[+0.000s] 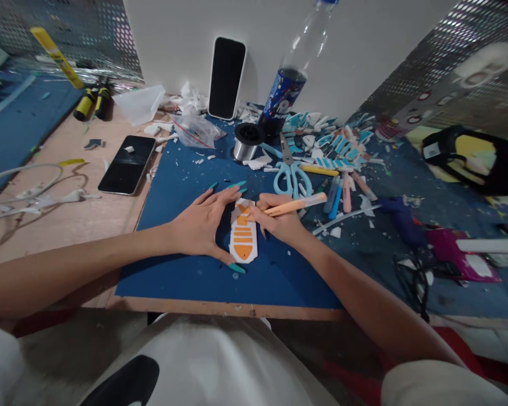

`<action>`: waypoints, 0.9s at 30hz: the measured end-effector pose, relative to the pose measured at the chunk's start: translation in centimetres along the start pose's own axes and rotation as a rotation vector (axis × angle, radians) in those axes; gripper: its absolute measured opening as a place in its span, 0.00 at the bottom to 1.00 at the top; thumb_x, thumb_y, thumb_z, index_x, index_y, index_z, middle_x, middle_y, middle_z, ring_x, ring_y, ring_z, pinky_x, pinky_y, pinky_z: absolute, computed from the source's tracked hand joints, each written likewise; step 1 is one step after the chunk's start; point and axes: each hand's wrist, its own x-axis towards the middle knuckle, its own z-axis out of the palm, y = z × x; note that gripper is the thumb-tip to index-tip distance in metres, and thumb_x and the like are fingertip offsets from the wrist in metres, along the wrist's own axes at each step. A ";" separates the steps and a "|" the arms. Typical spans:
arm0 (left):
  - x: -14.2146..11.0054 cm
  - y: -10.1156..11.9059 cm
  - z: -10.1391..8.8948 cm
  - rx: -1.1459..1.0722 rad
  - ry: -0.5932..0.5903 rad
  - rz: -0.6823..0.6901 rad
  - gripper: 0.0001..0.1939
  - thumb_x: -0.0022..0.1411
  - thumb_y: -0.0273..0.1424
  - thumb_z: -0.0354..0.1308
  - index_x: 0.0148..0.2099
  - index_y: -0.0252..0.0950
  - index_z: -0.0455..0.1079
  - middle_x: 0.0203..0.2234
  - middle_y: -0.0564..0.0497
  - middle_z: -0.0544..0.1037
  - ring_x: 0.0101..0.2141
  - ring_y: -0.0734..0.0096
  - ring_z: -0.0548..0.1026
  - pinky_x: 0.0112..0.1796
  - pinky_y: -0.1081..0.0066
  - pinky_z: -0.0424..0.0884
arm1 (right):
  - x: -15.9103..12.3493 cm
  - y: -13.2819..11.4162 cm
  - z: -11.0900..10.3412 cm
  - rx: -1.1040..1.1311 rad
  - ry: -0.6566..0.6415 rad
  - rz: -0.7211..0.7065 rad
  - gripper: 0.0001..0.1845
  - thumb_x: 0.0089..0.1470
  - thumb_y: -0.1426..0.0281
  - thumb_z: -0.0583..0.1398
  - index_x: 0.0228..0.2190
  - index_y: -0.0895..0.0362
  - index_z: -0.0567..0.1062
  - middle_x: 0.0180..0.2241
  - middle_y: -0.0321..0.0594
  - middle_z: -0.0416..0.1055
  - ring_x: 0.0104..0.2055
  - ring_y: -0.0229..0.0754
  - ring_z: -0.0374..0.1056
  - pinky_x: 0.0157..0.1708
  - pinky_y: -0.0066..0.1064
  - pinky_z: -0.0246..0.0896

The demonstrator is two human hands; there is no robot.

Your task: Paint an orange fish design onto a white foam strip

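Observation:
A white cutout piece point(254, 248) with an orange fishbone pattern lies on the blue mat point(186, 282) in front of me. My left hand point(205, 223) rests along its left edge, fingers spread, the thumb by its lower end. My right hand point(279, 220) grips an orange pen-like tool point(298, 205), slanted over the upper part of the piece. Its tip is hidden by my fingers, so I cannot tell whether it touches. Light-blue scissors point(290, 172) lie open just beyond my right hand.
Behind the mat stand a Pepsi bottle point(284, 93), a wire spool point(246, 144) and a propped phone point(227, 79). Another phone point(127, 164) lies left. Blue and white scraps point(342, 144) heap at the back right, near several pens point(334, 197). A purple glue gun point(402, 220) is at right.

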 end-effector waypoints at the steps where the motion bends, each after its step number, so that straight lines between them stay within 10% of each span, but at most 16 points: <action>1: 0.0 0.0 0.0 0.001 0.000 -0.002 0.68 0.35 0.66 0.56 0.65 0.36 0.24 0.63 0.35 0.50 0.62 0.46 0.50 0.59 0.47 0.42 | -0.1 -0.1 0.2 0.003 0.013 -0.008 0.20 0.51 0.72 0.56 0.15 0.55 0.52 0.13 0.27 0.48 0.15 0.30 0.47 0.18 0.26 0.46; 27: -0.1 0.0 0.0 -0.034 -0.006 -0.024 0.65 0.39 0.62 0.58 0.66 0.36 0.27 0.62 0.36 0.52 0.62 0.45 0.50 0.59 0.46 0.42 | -0.6 -0.3 1.3 0.101 -0.068 -0.037 0.22 0.50 0.70 0.59 0.13 0.57 0.55 0.13 0.28 0.52 0.16 0.29 0.50 0.18 0.26 0.46</action>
